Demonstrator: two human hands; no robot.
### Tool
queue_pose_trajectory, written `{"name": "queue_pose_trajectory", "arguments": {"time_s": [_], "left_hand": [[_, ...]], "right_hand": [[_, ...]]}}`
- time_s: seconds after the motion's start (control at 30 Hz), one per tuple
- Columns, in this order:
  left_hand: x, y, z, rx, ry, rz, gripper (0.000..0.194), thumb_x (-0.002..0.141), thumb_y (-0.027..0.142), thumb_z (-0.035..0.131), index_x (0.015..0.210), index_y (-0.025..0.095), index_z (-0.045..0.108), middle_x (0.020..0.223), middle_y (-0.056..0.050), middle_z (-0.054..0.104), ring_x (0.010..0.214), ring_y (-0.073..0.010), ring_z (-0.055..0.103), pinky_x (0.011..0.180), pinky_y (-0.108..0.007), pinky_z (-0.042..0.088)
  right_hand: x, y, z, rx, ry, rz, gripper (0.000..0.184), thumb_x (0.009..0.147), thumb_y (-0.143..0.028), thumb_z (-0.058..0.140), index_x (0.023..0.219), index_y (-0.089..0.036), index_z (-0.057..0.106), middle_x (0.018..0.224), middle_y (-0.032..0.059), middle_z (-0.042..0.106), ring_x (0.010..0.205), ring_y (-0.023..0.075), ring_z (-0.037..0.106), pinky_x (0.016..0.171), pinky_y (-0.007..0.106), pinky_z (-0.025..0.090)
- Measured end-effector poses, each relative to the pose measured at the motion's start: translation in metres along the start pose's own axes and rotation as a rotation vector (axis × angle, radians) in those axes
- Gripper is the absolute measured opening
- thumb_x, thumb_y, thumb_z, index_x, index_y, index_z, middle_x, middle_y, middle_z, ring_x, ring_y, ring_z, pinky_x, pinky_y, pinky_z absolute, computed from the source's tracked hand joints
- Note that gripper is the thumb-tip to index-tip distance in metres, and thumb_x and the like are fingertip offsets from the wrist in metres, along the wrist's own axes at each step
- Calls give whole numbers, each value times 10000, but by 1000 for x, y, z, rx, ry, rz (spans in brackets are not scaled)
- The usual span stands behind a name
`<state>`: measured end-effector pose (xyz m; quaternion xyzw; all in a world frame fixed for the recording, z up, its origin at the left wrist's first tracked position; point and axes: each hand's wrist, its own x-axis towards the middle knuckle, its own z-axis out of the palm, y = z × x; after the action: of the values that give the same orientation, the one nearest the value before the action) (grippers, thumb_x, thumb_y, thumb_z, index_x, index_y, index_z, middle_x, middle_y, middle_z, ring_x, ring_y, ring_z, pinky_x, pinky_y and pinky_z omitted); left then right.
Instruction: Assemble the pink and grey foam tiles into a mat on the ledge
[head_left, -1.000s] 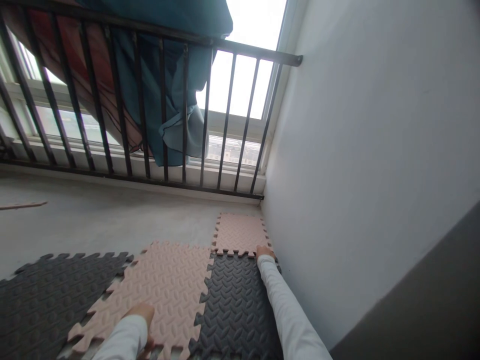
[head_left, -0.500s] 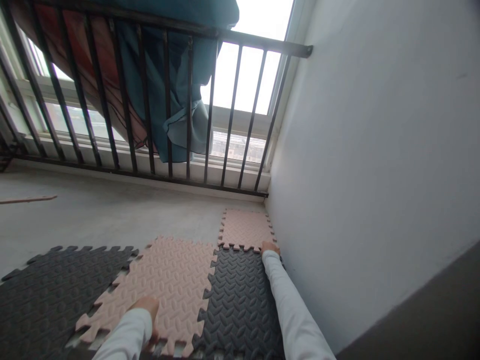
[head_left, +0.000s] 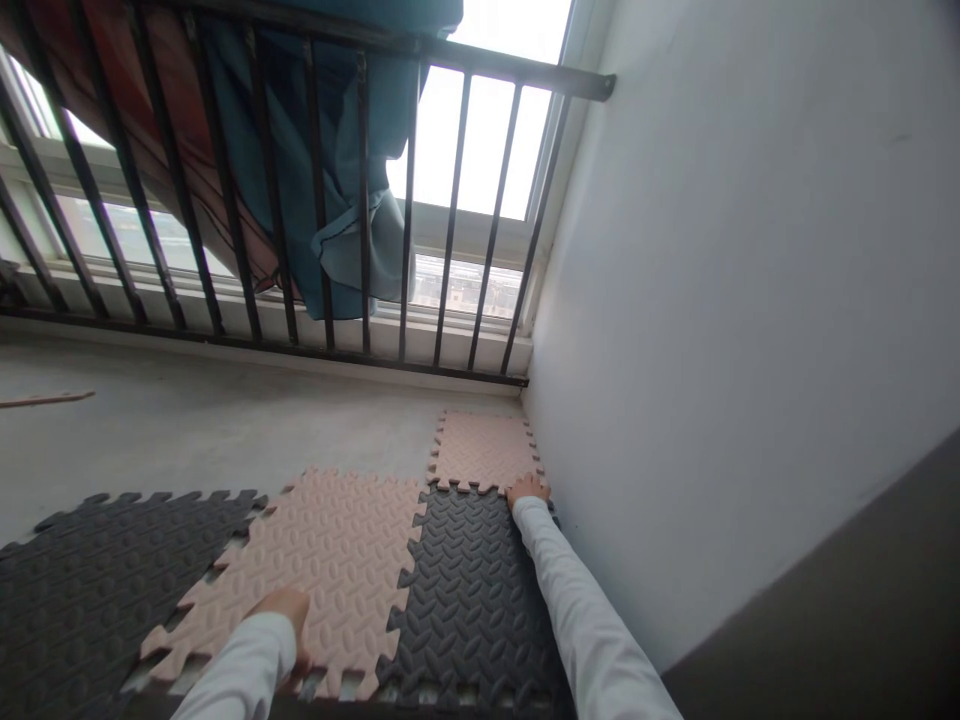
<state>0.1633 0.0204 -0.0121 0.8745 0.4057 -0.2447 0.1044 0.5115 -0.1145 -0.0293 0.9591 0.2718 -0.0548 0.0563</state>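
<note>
My right hand (head_left: 529, 487) presses down at the seam where the far pink foam tile (head_left: 484, 448) meets the black foam tile (head_left: 469, 600), close to the wall. Its fingers lie over the edge, apart, with nothing held. My left hand (head_left: 289, 612) leans on the larger pink foam tile (head_left: 345, 560), near its front edge; most of its fingers are hidden behind the wrist and sleeve. That pink tile borders the black one along its right side. Another black tile (head_left: 127, 590) lies to its left, with strips of floor showing in the joint.
A white wall (head_left: 735, 280) rises along the right side. Dark metal railings (head_left: 360, 350) cross the back before a window, with a blue and pink cloth (head_left: 285, 170) hanging there. Bare concrete floor (head_left: 225, 420) lies beyond the tiles. A thin strip (head_left: 49, 399) rests at far left.
My right hand has shifted slightly at the tile corner, and its fingers now show more spread over the seam. My left hand stays on the pink tile. The view has turned a little right.
</note>
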Motion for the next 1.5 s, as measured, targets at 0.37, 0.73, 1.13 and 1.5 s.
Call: {"name": "queue_pose_trajectory", "arguments": {"time_s": [0.37, 0.73, 1.13, 1.5], "left_hand": [[-4, 1, -3, 40, -6, -3, 518, 433, 218, 618, 933, 85, 637, 1029, -199, 609, 971, -297, 555, 819, -350, 458], [-2, 1, 1, 12, 11, -32, 493, 404, 193, 625, 890, 119, 650, 1031, -180, 614, 953, -285, 567, 804, -346, 458], [-1, 2, 2, -40, 21, -31, 332, 346, 134, 631, 673, 181, 669, 883, -133, 671, 909, -294, 585, 755, -359, 483], [-4, 3, -2, -8, 6, -22, 492, 380, 140, 611, 870, 117, 650, 1016, -177, 622, 952, -286, 567, 804, -340, 466]], "right_hand": [[-29, -19, 26, 78, -97, -179, 714, 735, -651, 150, 1326, -252, 178, 1422, 91, 108, 1286, 268, 101, 1003, 504, 32], [-30, -33, 19, 81, -153, -302, 765, 734, -647, 108, 1339, -178, 125, 1422, 95, 96, 1299, 204, 53, 1030, 454, 13], [-37, -73, 10, 91, -146, -460, 702, 775, -570, 141, 1319, -131, 204, 1402, 97, 180, 1287, 196, 137, 1037, 464, -26], [-41, -107, 5, 135, -174, -593, 740, 752, -614, 151, 1326, -148, 178, 1408, 87, 158, 1289, 194, 131, 1035, 471, -24]]}}
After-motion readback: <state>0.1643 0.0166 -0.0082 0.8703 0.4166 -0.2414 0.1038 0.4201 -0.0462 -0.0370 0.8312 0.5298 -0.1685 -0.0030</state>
